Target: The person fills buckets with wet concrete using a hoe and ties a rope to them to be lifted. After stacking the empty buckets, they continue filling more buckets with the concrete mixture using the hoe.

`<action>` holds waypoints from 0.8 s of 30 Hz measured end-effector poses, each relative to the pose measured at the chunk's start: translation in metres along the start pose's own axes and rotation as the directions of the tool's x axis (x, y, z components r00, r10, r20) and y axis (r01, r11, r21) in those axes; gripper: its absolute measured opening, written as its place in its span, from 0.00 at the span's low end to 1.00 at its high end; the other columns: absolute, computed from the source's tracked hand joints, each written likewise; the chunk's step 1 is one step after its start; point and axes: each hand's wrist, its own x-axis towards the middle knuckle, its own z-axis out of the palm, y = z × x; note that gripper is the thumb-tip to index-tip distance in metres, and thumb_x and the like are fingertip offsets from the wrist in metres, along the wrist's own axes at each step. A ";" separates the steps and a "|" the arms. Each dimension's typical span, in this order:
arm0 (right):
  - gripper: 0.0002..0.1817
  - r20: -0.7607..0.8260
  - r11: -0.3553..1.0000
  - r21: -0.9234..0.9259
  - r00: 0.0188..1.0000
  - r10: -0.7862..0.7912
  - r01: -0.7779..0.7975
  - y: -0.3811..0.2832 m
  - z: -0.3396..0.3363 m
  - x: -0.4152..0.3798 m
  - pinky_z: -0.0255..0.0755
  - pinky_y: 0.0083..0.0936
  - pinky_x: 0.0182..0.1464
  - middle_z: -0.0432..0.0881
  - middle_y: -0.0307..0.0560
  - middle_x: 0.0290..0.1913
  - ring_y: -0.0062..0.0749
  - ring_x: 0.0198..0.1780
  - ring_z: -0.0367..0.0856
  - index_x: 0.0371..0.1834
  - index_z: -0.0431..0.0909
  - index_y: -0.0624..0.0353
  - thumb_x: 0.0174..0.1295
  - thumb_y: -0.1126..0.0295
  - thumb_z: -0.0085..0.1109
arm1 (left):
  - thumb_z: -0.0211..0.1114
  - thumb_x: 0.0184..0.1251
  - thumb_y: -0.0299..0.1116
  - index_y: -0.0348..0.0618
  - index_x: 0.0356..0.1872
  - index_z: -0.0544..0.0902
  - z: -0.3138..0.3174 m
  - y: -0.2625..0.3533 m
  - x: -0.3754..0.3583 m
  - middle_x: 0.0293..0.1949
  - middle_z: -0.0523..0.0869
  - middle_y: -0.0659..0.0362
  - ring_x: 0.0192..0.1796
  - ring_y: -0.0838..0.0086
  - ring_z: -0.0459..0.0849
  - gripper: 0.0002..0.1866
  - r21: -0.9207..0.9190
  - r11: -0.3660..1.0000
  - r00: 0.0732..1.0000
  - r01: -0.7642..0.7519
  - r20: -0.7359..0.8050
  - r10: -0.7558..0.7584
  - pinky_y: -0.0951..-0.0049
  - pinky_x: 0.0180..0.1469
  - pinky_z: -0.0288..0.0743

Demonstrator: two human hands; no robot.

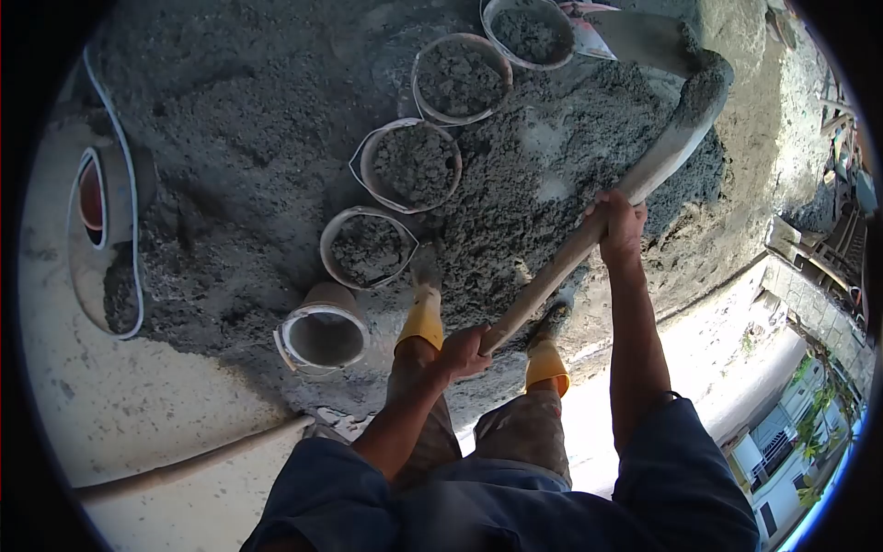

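Both of my hands grip the long wooden handle of a hoe [589, 241], which slants up to the right. My left hand [464, 354] is closed round the handle's near end, in front of my legs. Farther up the shaft, my right hand [618, 225] is wrapped round it. The hoe's broad grey blade [644, 41] is at the top right, beside the farthest bucket. Wet grey concrete mix [501, 198] lies heaped beneath the handle. A row of several buckets [457, 184] filled with mix runs along the heap's left side.
A bucket [336, 294] without a heap of mix stands at the near end of the row. Yellow boots [421, 317] are on my feet. A pale hose [120, 138] curls at left near a reddish container [92, 198]. Another pole [193, 465] lies lower left.
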 end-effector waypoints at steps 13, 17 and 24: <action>0.07 0.376 0.760 0.304 0.805 0.458 -0.575 0.264 -0.058 0.074 0.71 0.34 0.23 0.68 0.42 0.20 0.32 0.18 0.71 0.28 0.67 0.57 0.50 0.75 0.57 | 0.68 0.45 0.32 0.45 0.32 0.77 0.142 -0.047 -0.007 0.29 0.82 0.53 0.35 0.54 0.83 0.12 0.164 0.795 0.771 0.584 -0.419 -0.479 0.57 0.36 0.75; 0.05 0.271 0.787 0.001 0.758 0.594 -0.617 0.301 -0.082 0.025 0.70 0.33 0.22 0.69 0.42 0.19 0.32 0.17 0.71 0.23 0.69 0.59 0.50 0.74 0.56 | 0.65 0.44 0.30 0.43 0.35 0.78 0.233 -0.070 -0.029 0.31 0.83 0.49 0.37 0.53 0.83 0.14 0.013 0.748 0.724 0.663 -0.266 -0.637 0.57 0.38 0.76; 0.05 0.152 0.736 -0.182 0.721 0.676 -0.652 0.294 -0.179 -0.092 0.68 0.29 0.16 0.72 0.45 0.17 0.32 0.15 0.74 0.22 0.71 0.63 0.47 0.76 0.59 | 0.64 0.45 0.33 0.45 0.41 0.78 0.343 -0.004 -0.134 0.32 0.82 0.50 0.39 0.52 0.82 0.18 0.001 0.798 0.798 0.603 0.017 -0.603 0.54 0.39 0.76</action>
